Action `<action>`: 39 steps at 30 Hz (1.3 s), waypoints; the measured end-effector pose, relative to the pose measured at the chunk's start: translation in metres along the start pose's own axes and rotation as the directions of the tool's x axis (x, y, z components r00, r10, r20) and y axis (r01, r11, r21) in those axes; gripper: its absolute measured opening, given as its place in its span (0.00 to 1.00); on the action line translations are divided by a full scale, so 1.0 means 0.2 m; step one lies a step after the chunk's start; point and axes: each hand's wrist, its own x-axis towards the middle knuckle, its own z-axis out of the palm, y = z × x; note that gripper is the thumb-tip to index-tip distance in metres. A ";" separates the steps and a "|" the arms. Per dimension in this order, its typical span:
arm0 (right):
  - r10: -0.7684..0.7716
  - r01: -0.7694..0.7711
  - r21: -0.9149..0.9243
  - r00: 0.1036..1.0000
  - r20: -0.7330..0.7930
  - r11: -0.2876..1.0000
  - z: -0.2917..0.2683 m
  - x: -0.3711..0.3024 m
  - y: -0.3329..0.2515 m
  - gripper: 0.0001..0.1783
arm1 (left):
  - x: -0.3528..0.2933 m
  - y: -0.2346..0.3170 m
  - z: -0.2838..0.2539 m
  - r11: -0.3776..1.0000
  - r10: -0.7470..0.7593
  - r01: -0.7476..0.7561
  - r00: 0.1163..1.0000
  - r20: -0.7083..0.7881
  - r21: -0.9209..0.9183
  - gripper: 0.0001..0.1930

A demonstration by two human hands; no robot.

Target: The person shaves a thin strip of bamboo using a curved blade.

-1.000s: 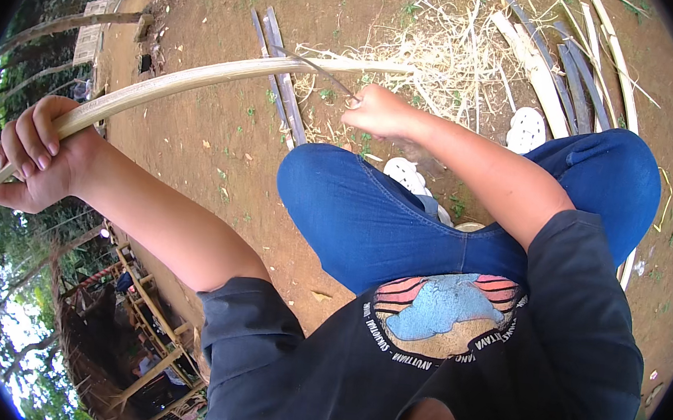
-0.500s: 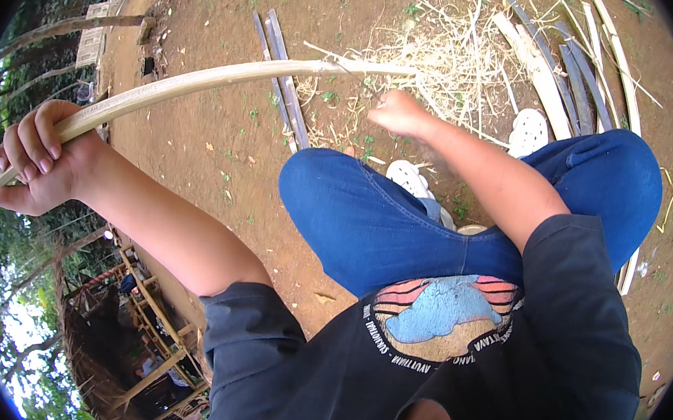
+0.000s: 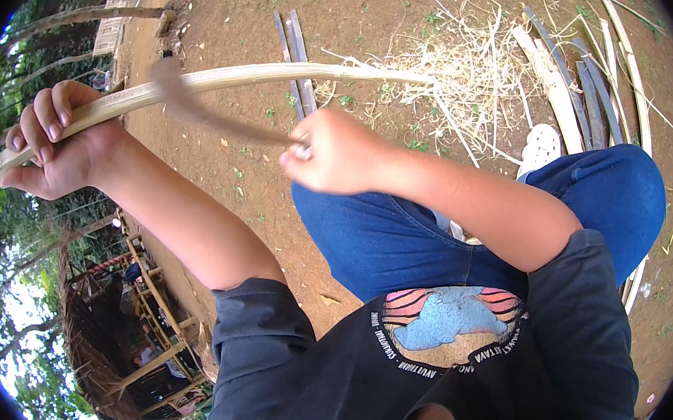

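My left hand (image 3: 66, 138) is wrapped round the near-left end of a long pale bamboo strip (image 3: 244, 75), raised at the left. The strip bows away to the right, and its far end reaches a heap of shavings. My right hand (image 3: 333, 152) is closed on a curved knife (image 3: 228, 123), smeared by motion. From that fist the brown blade curves to the left and crosses the strip in the picture. Whether its edge touches the bamboo I cannot tell. The knife's handle is mostly hidden in my fingers.
Curly shavings (image 3: 477, 70) lie on the brown dirt ground ahead. Dark split slats (image 3: 595, 93) and pale bamboo pieces (image 3: 546, 80) rest at the far right. Two more dark slats (image 3: 298, 55) lie beyond my knee. A thatched shelter (image 3: 126, 328) stands at the left.
My right hand has moved left and nearer to me, and the knife now shows plainly across the bamboo strip. My left hand keeps its grip on the strip.
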 end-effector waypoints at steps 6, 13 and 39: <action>0.326 -0.326 -0.041 0.945 -0.009 0.945 -0.17 0.04 0.39 0.16 | 0.02 -0.02 -0.01 1.000 0.029 -0.029 0.999 0.040 0.004 0.21; 0.090 -0.090 -0.001 0.995 -0.036 0.996 -0.03 0.00 0.08 0.17 | -0.02 -0.01 0.02 0.998 0.034 -0.034 0.999 0.013 0.050 0.22; 0.420 -0.420 -0.055 0.907 -0.014 0.906 -0.18 0.02 0.53 0.17 | 0.03 0.02 -0.16 0.998 0.058 -0.054 0.995 -0.083 0.043 0.22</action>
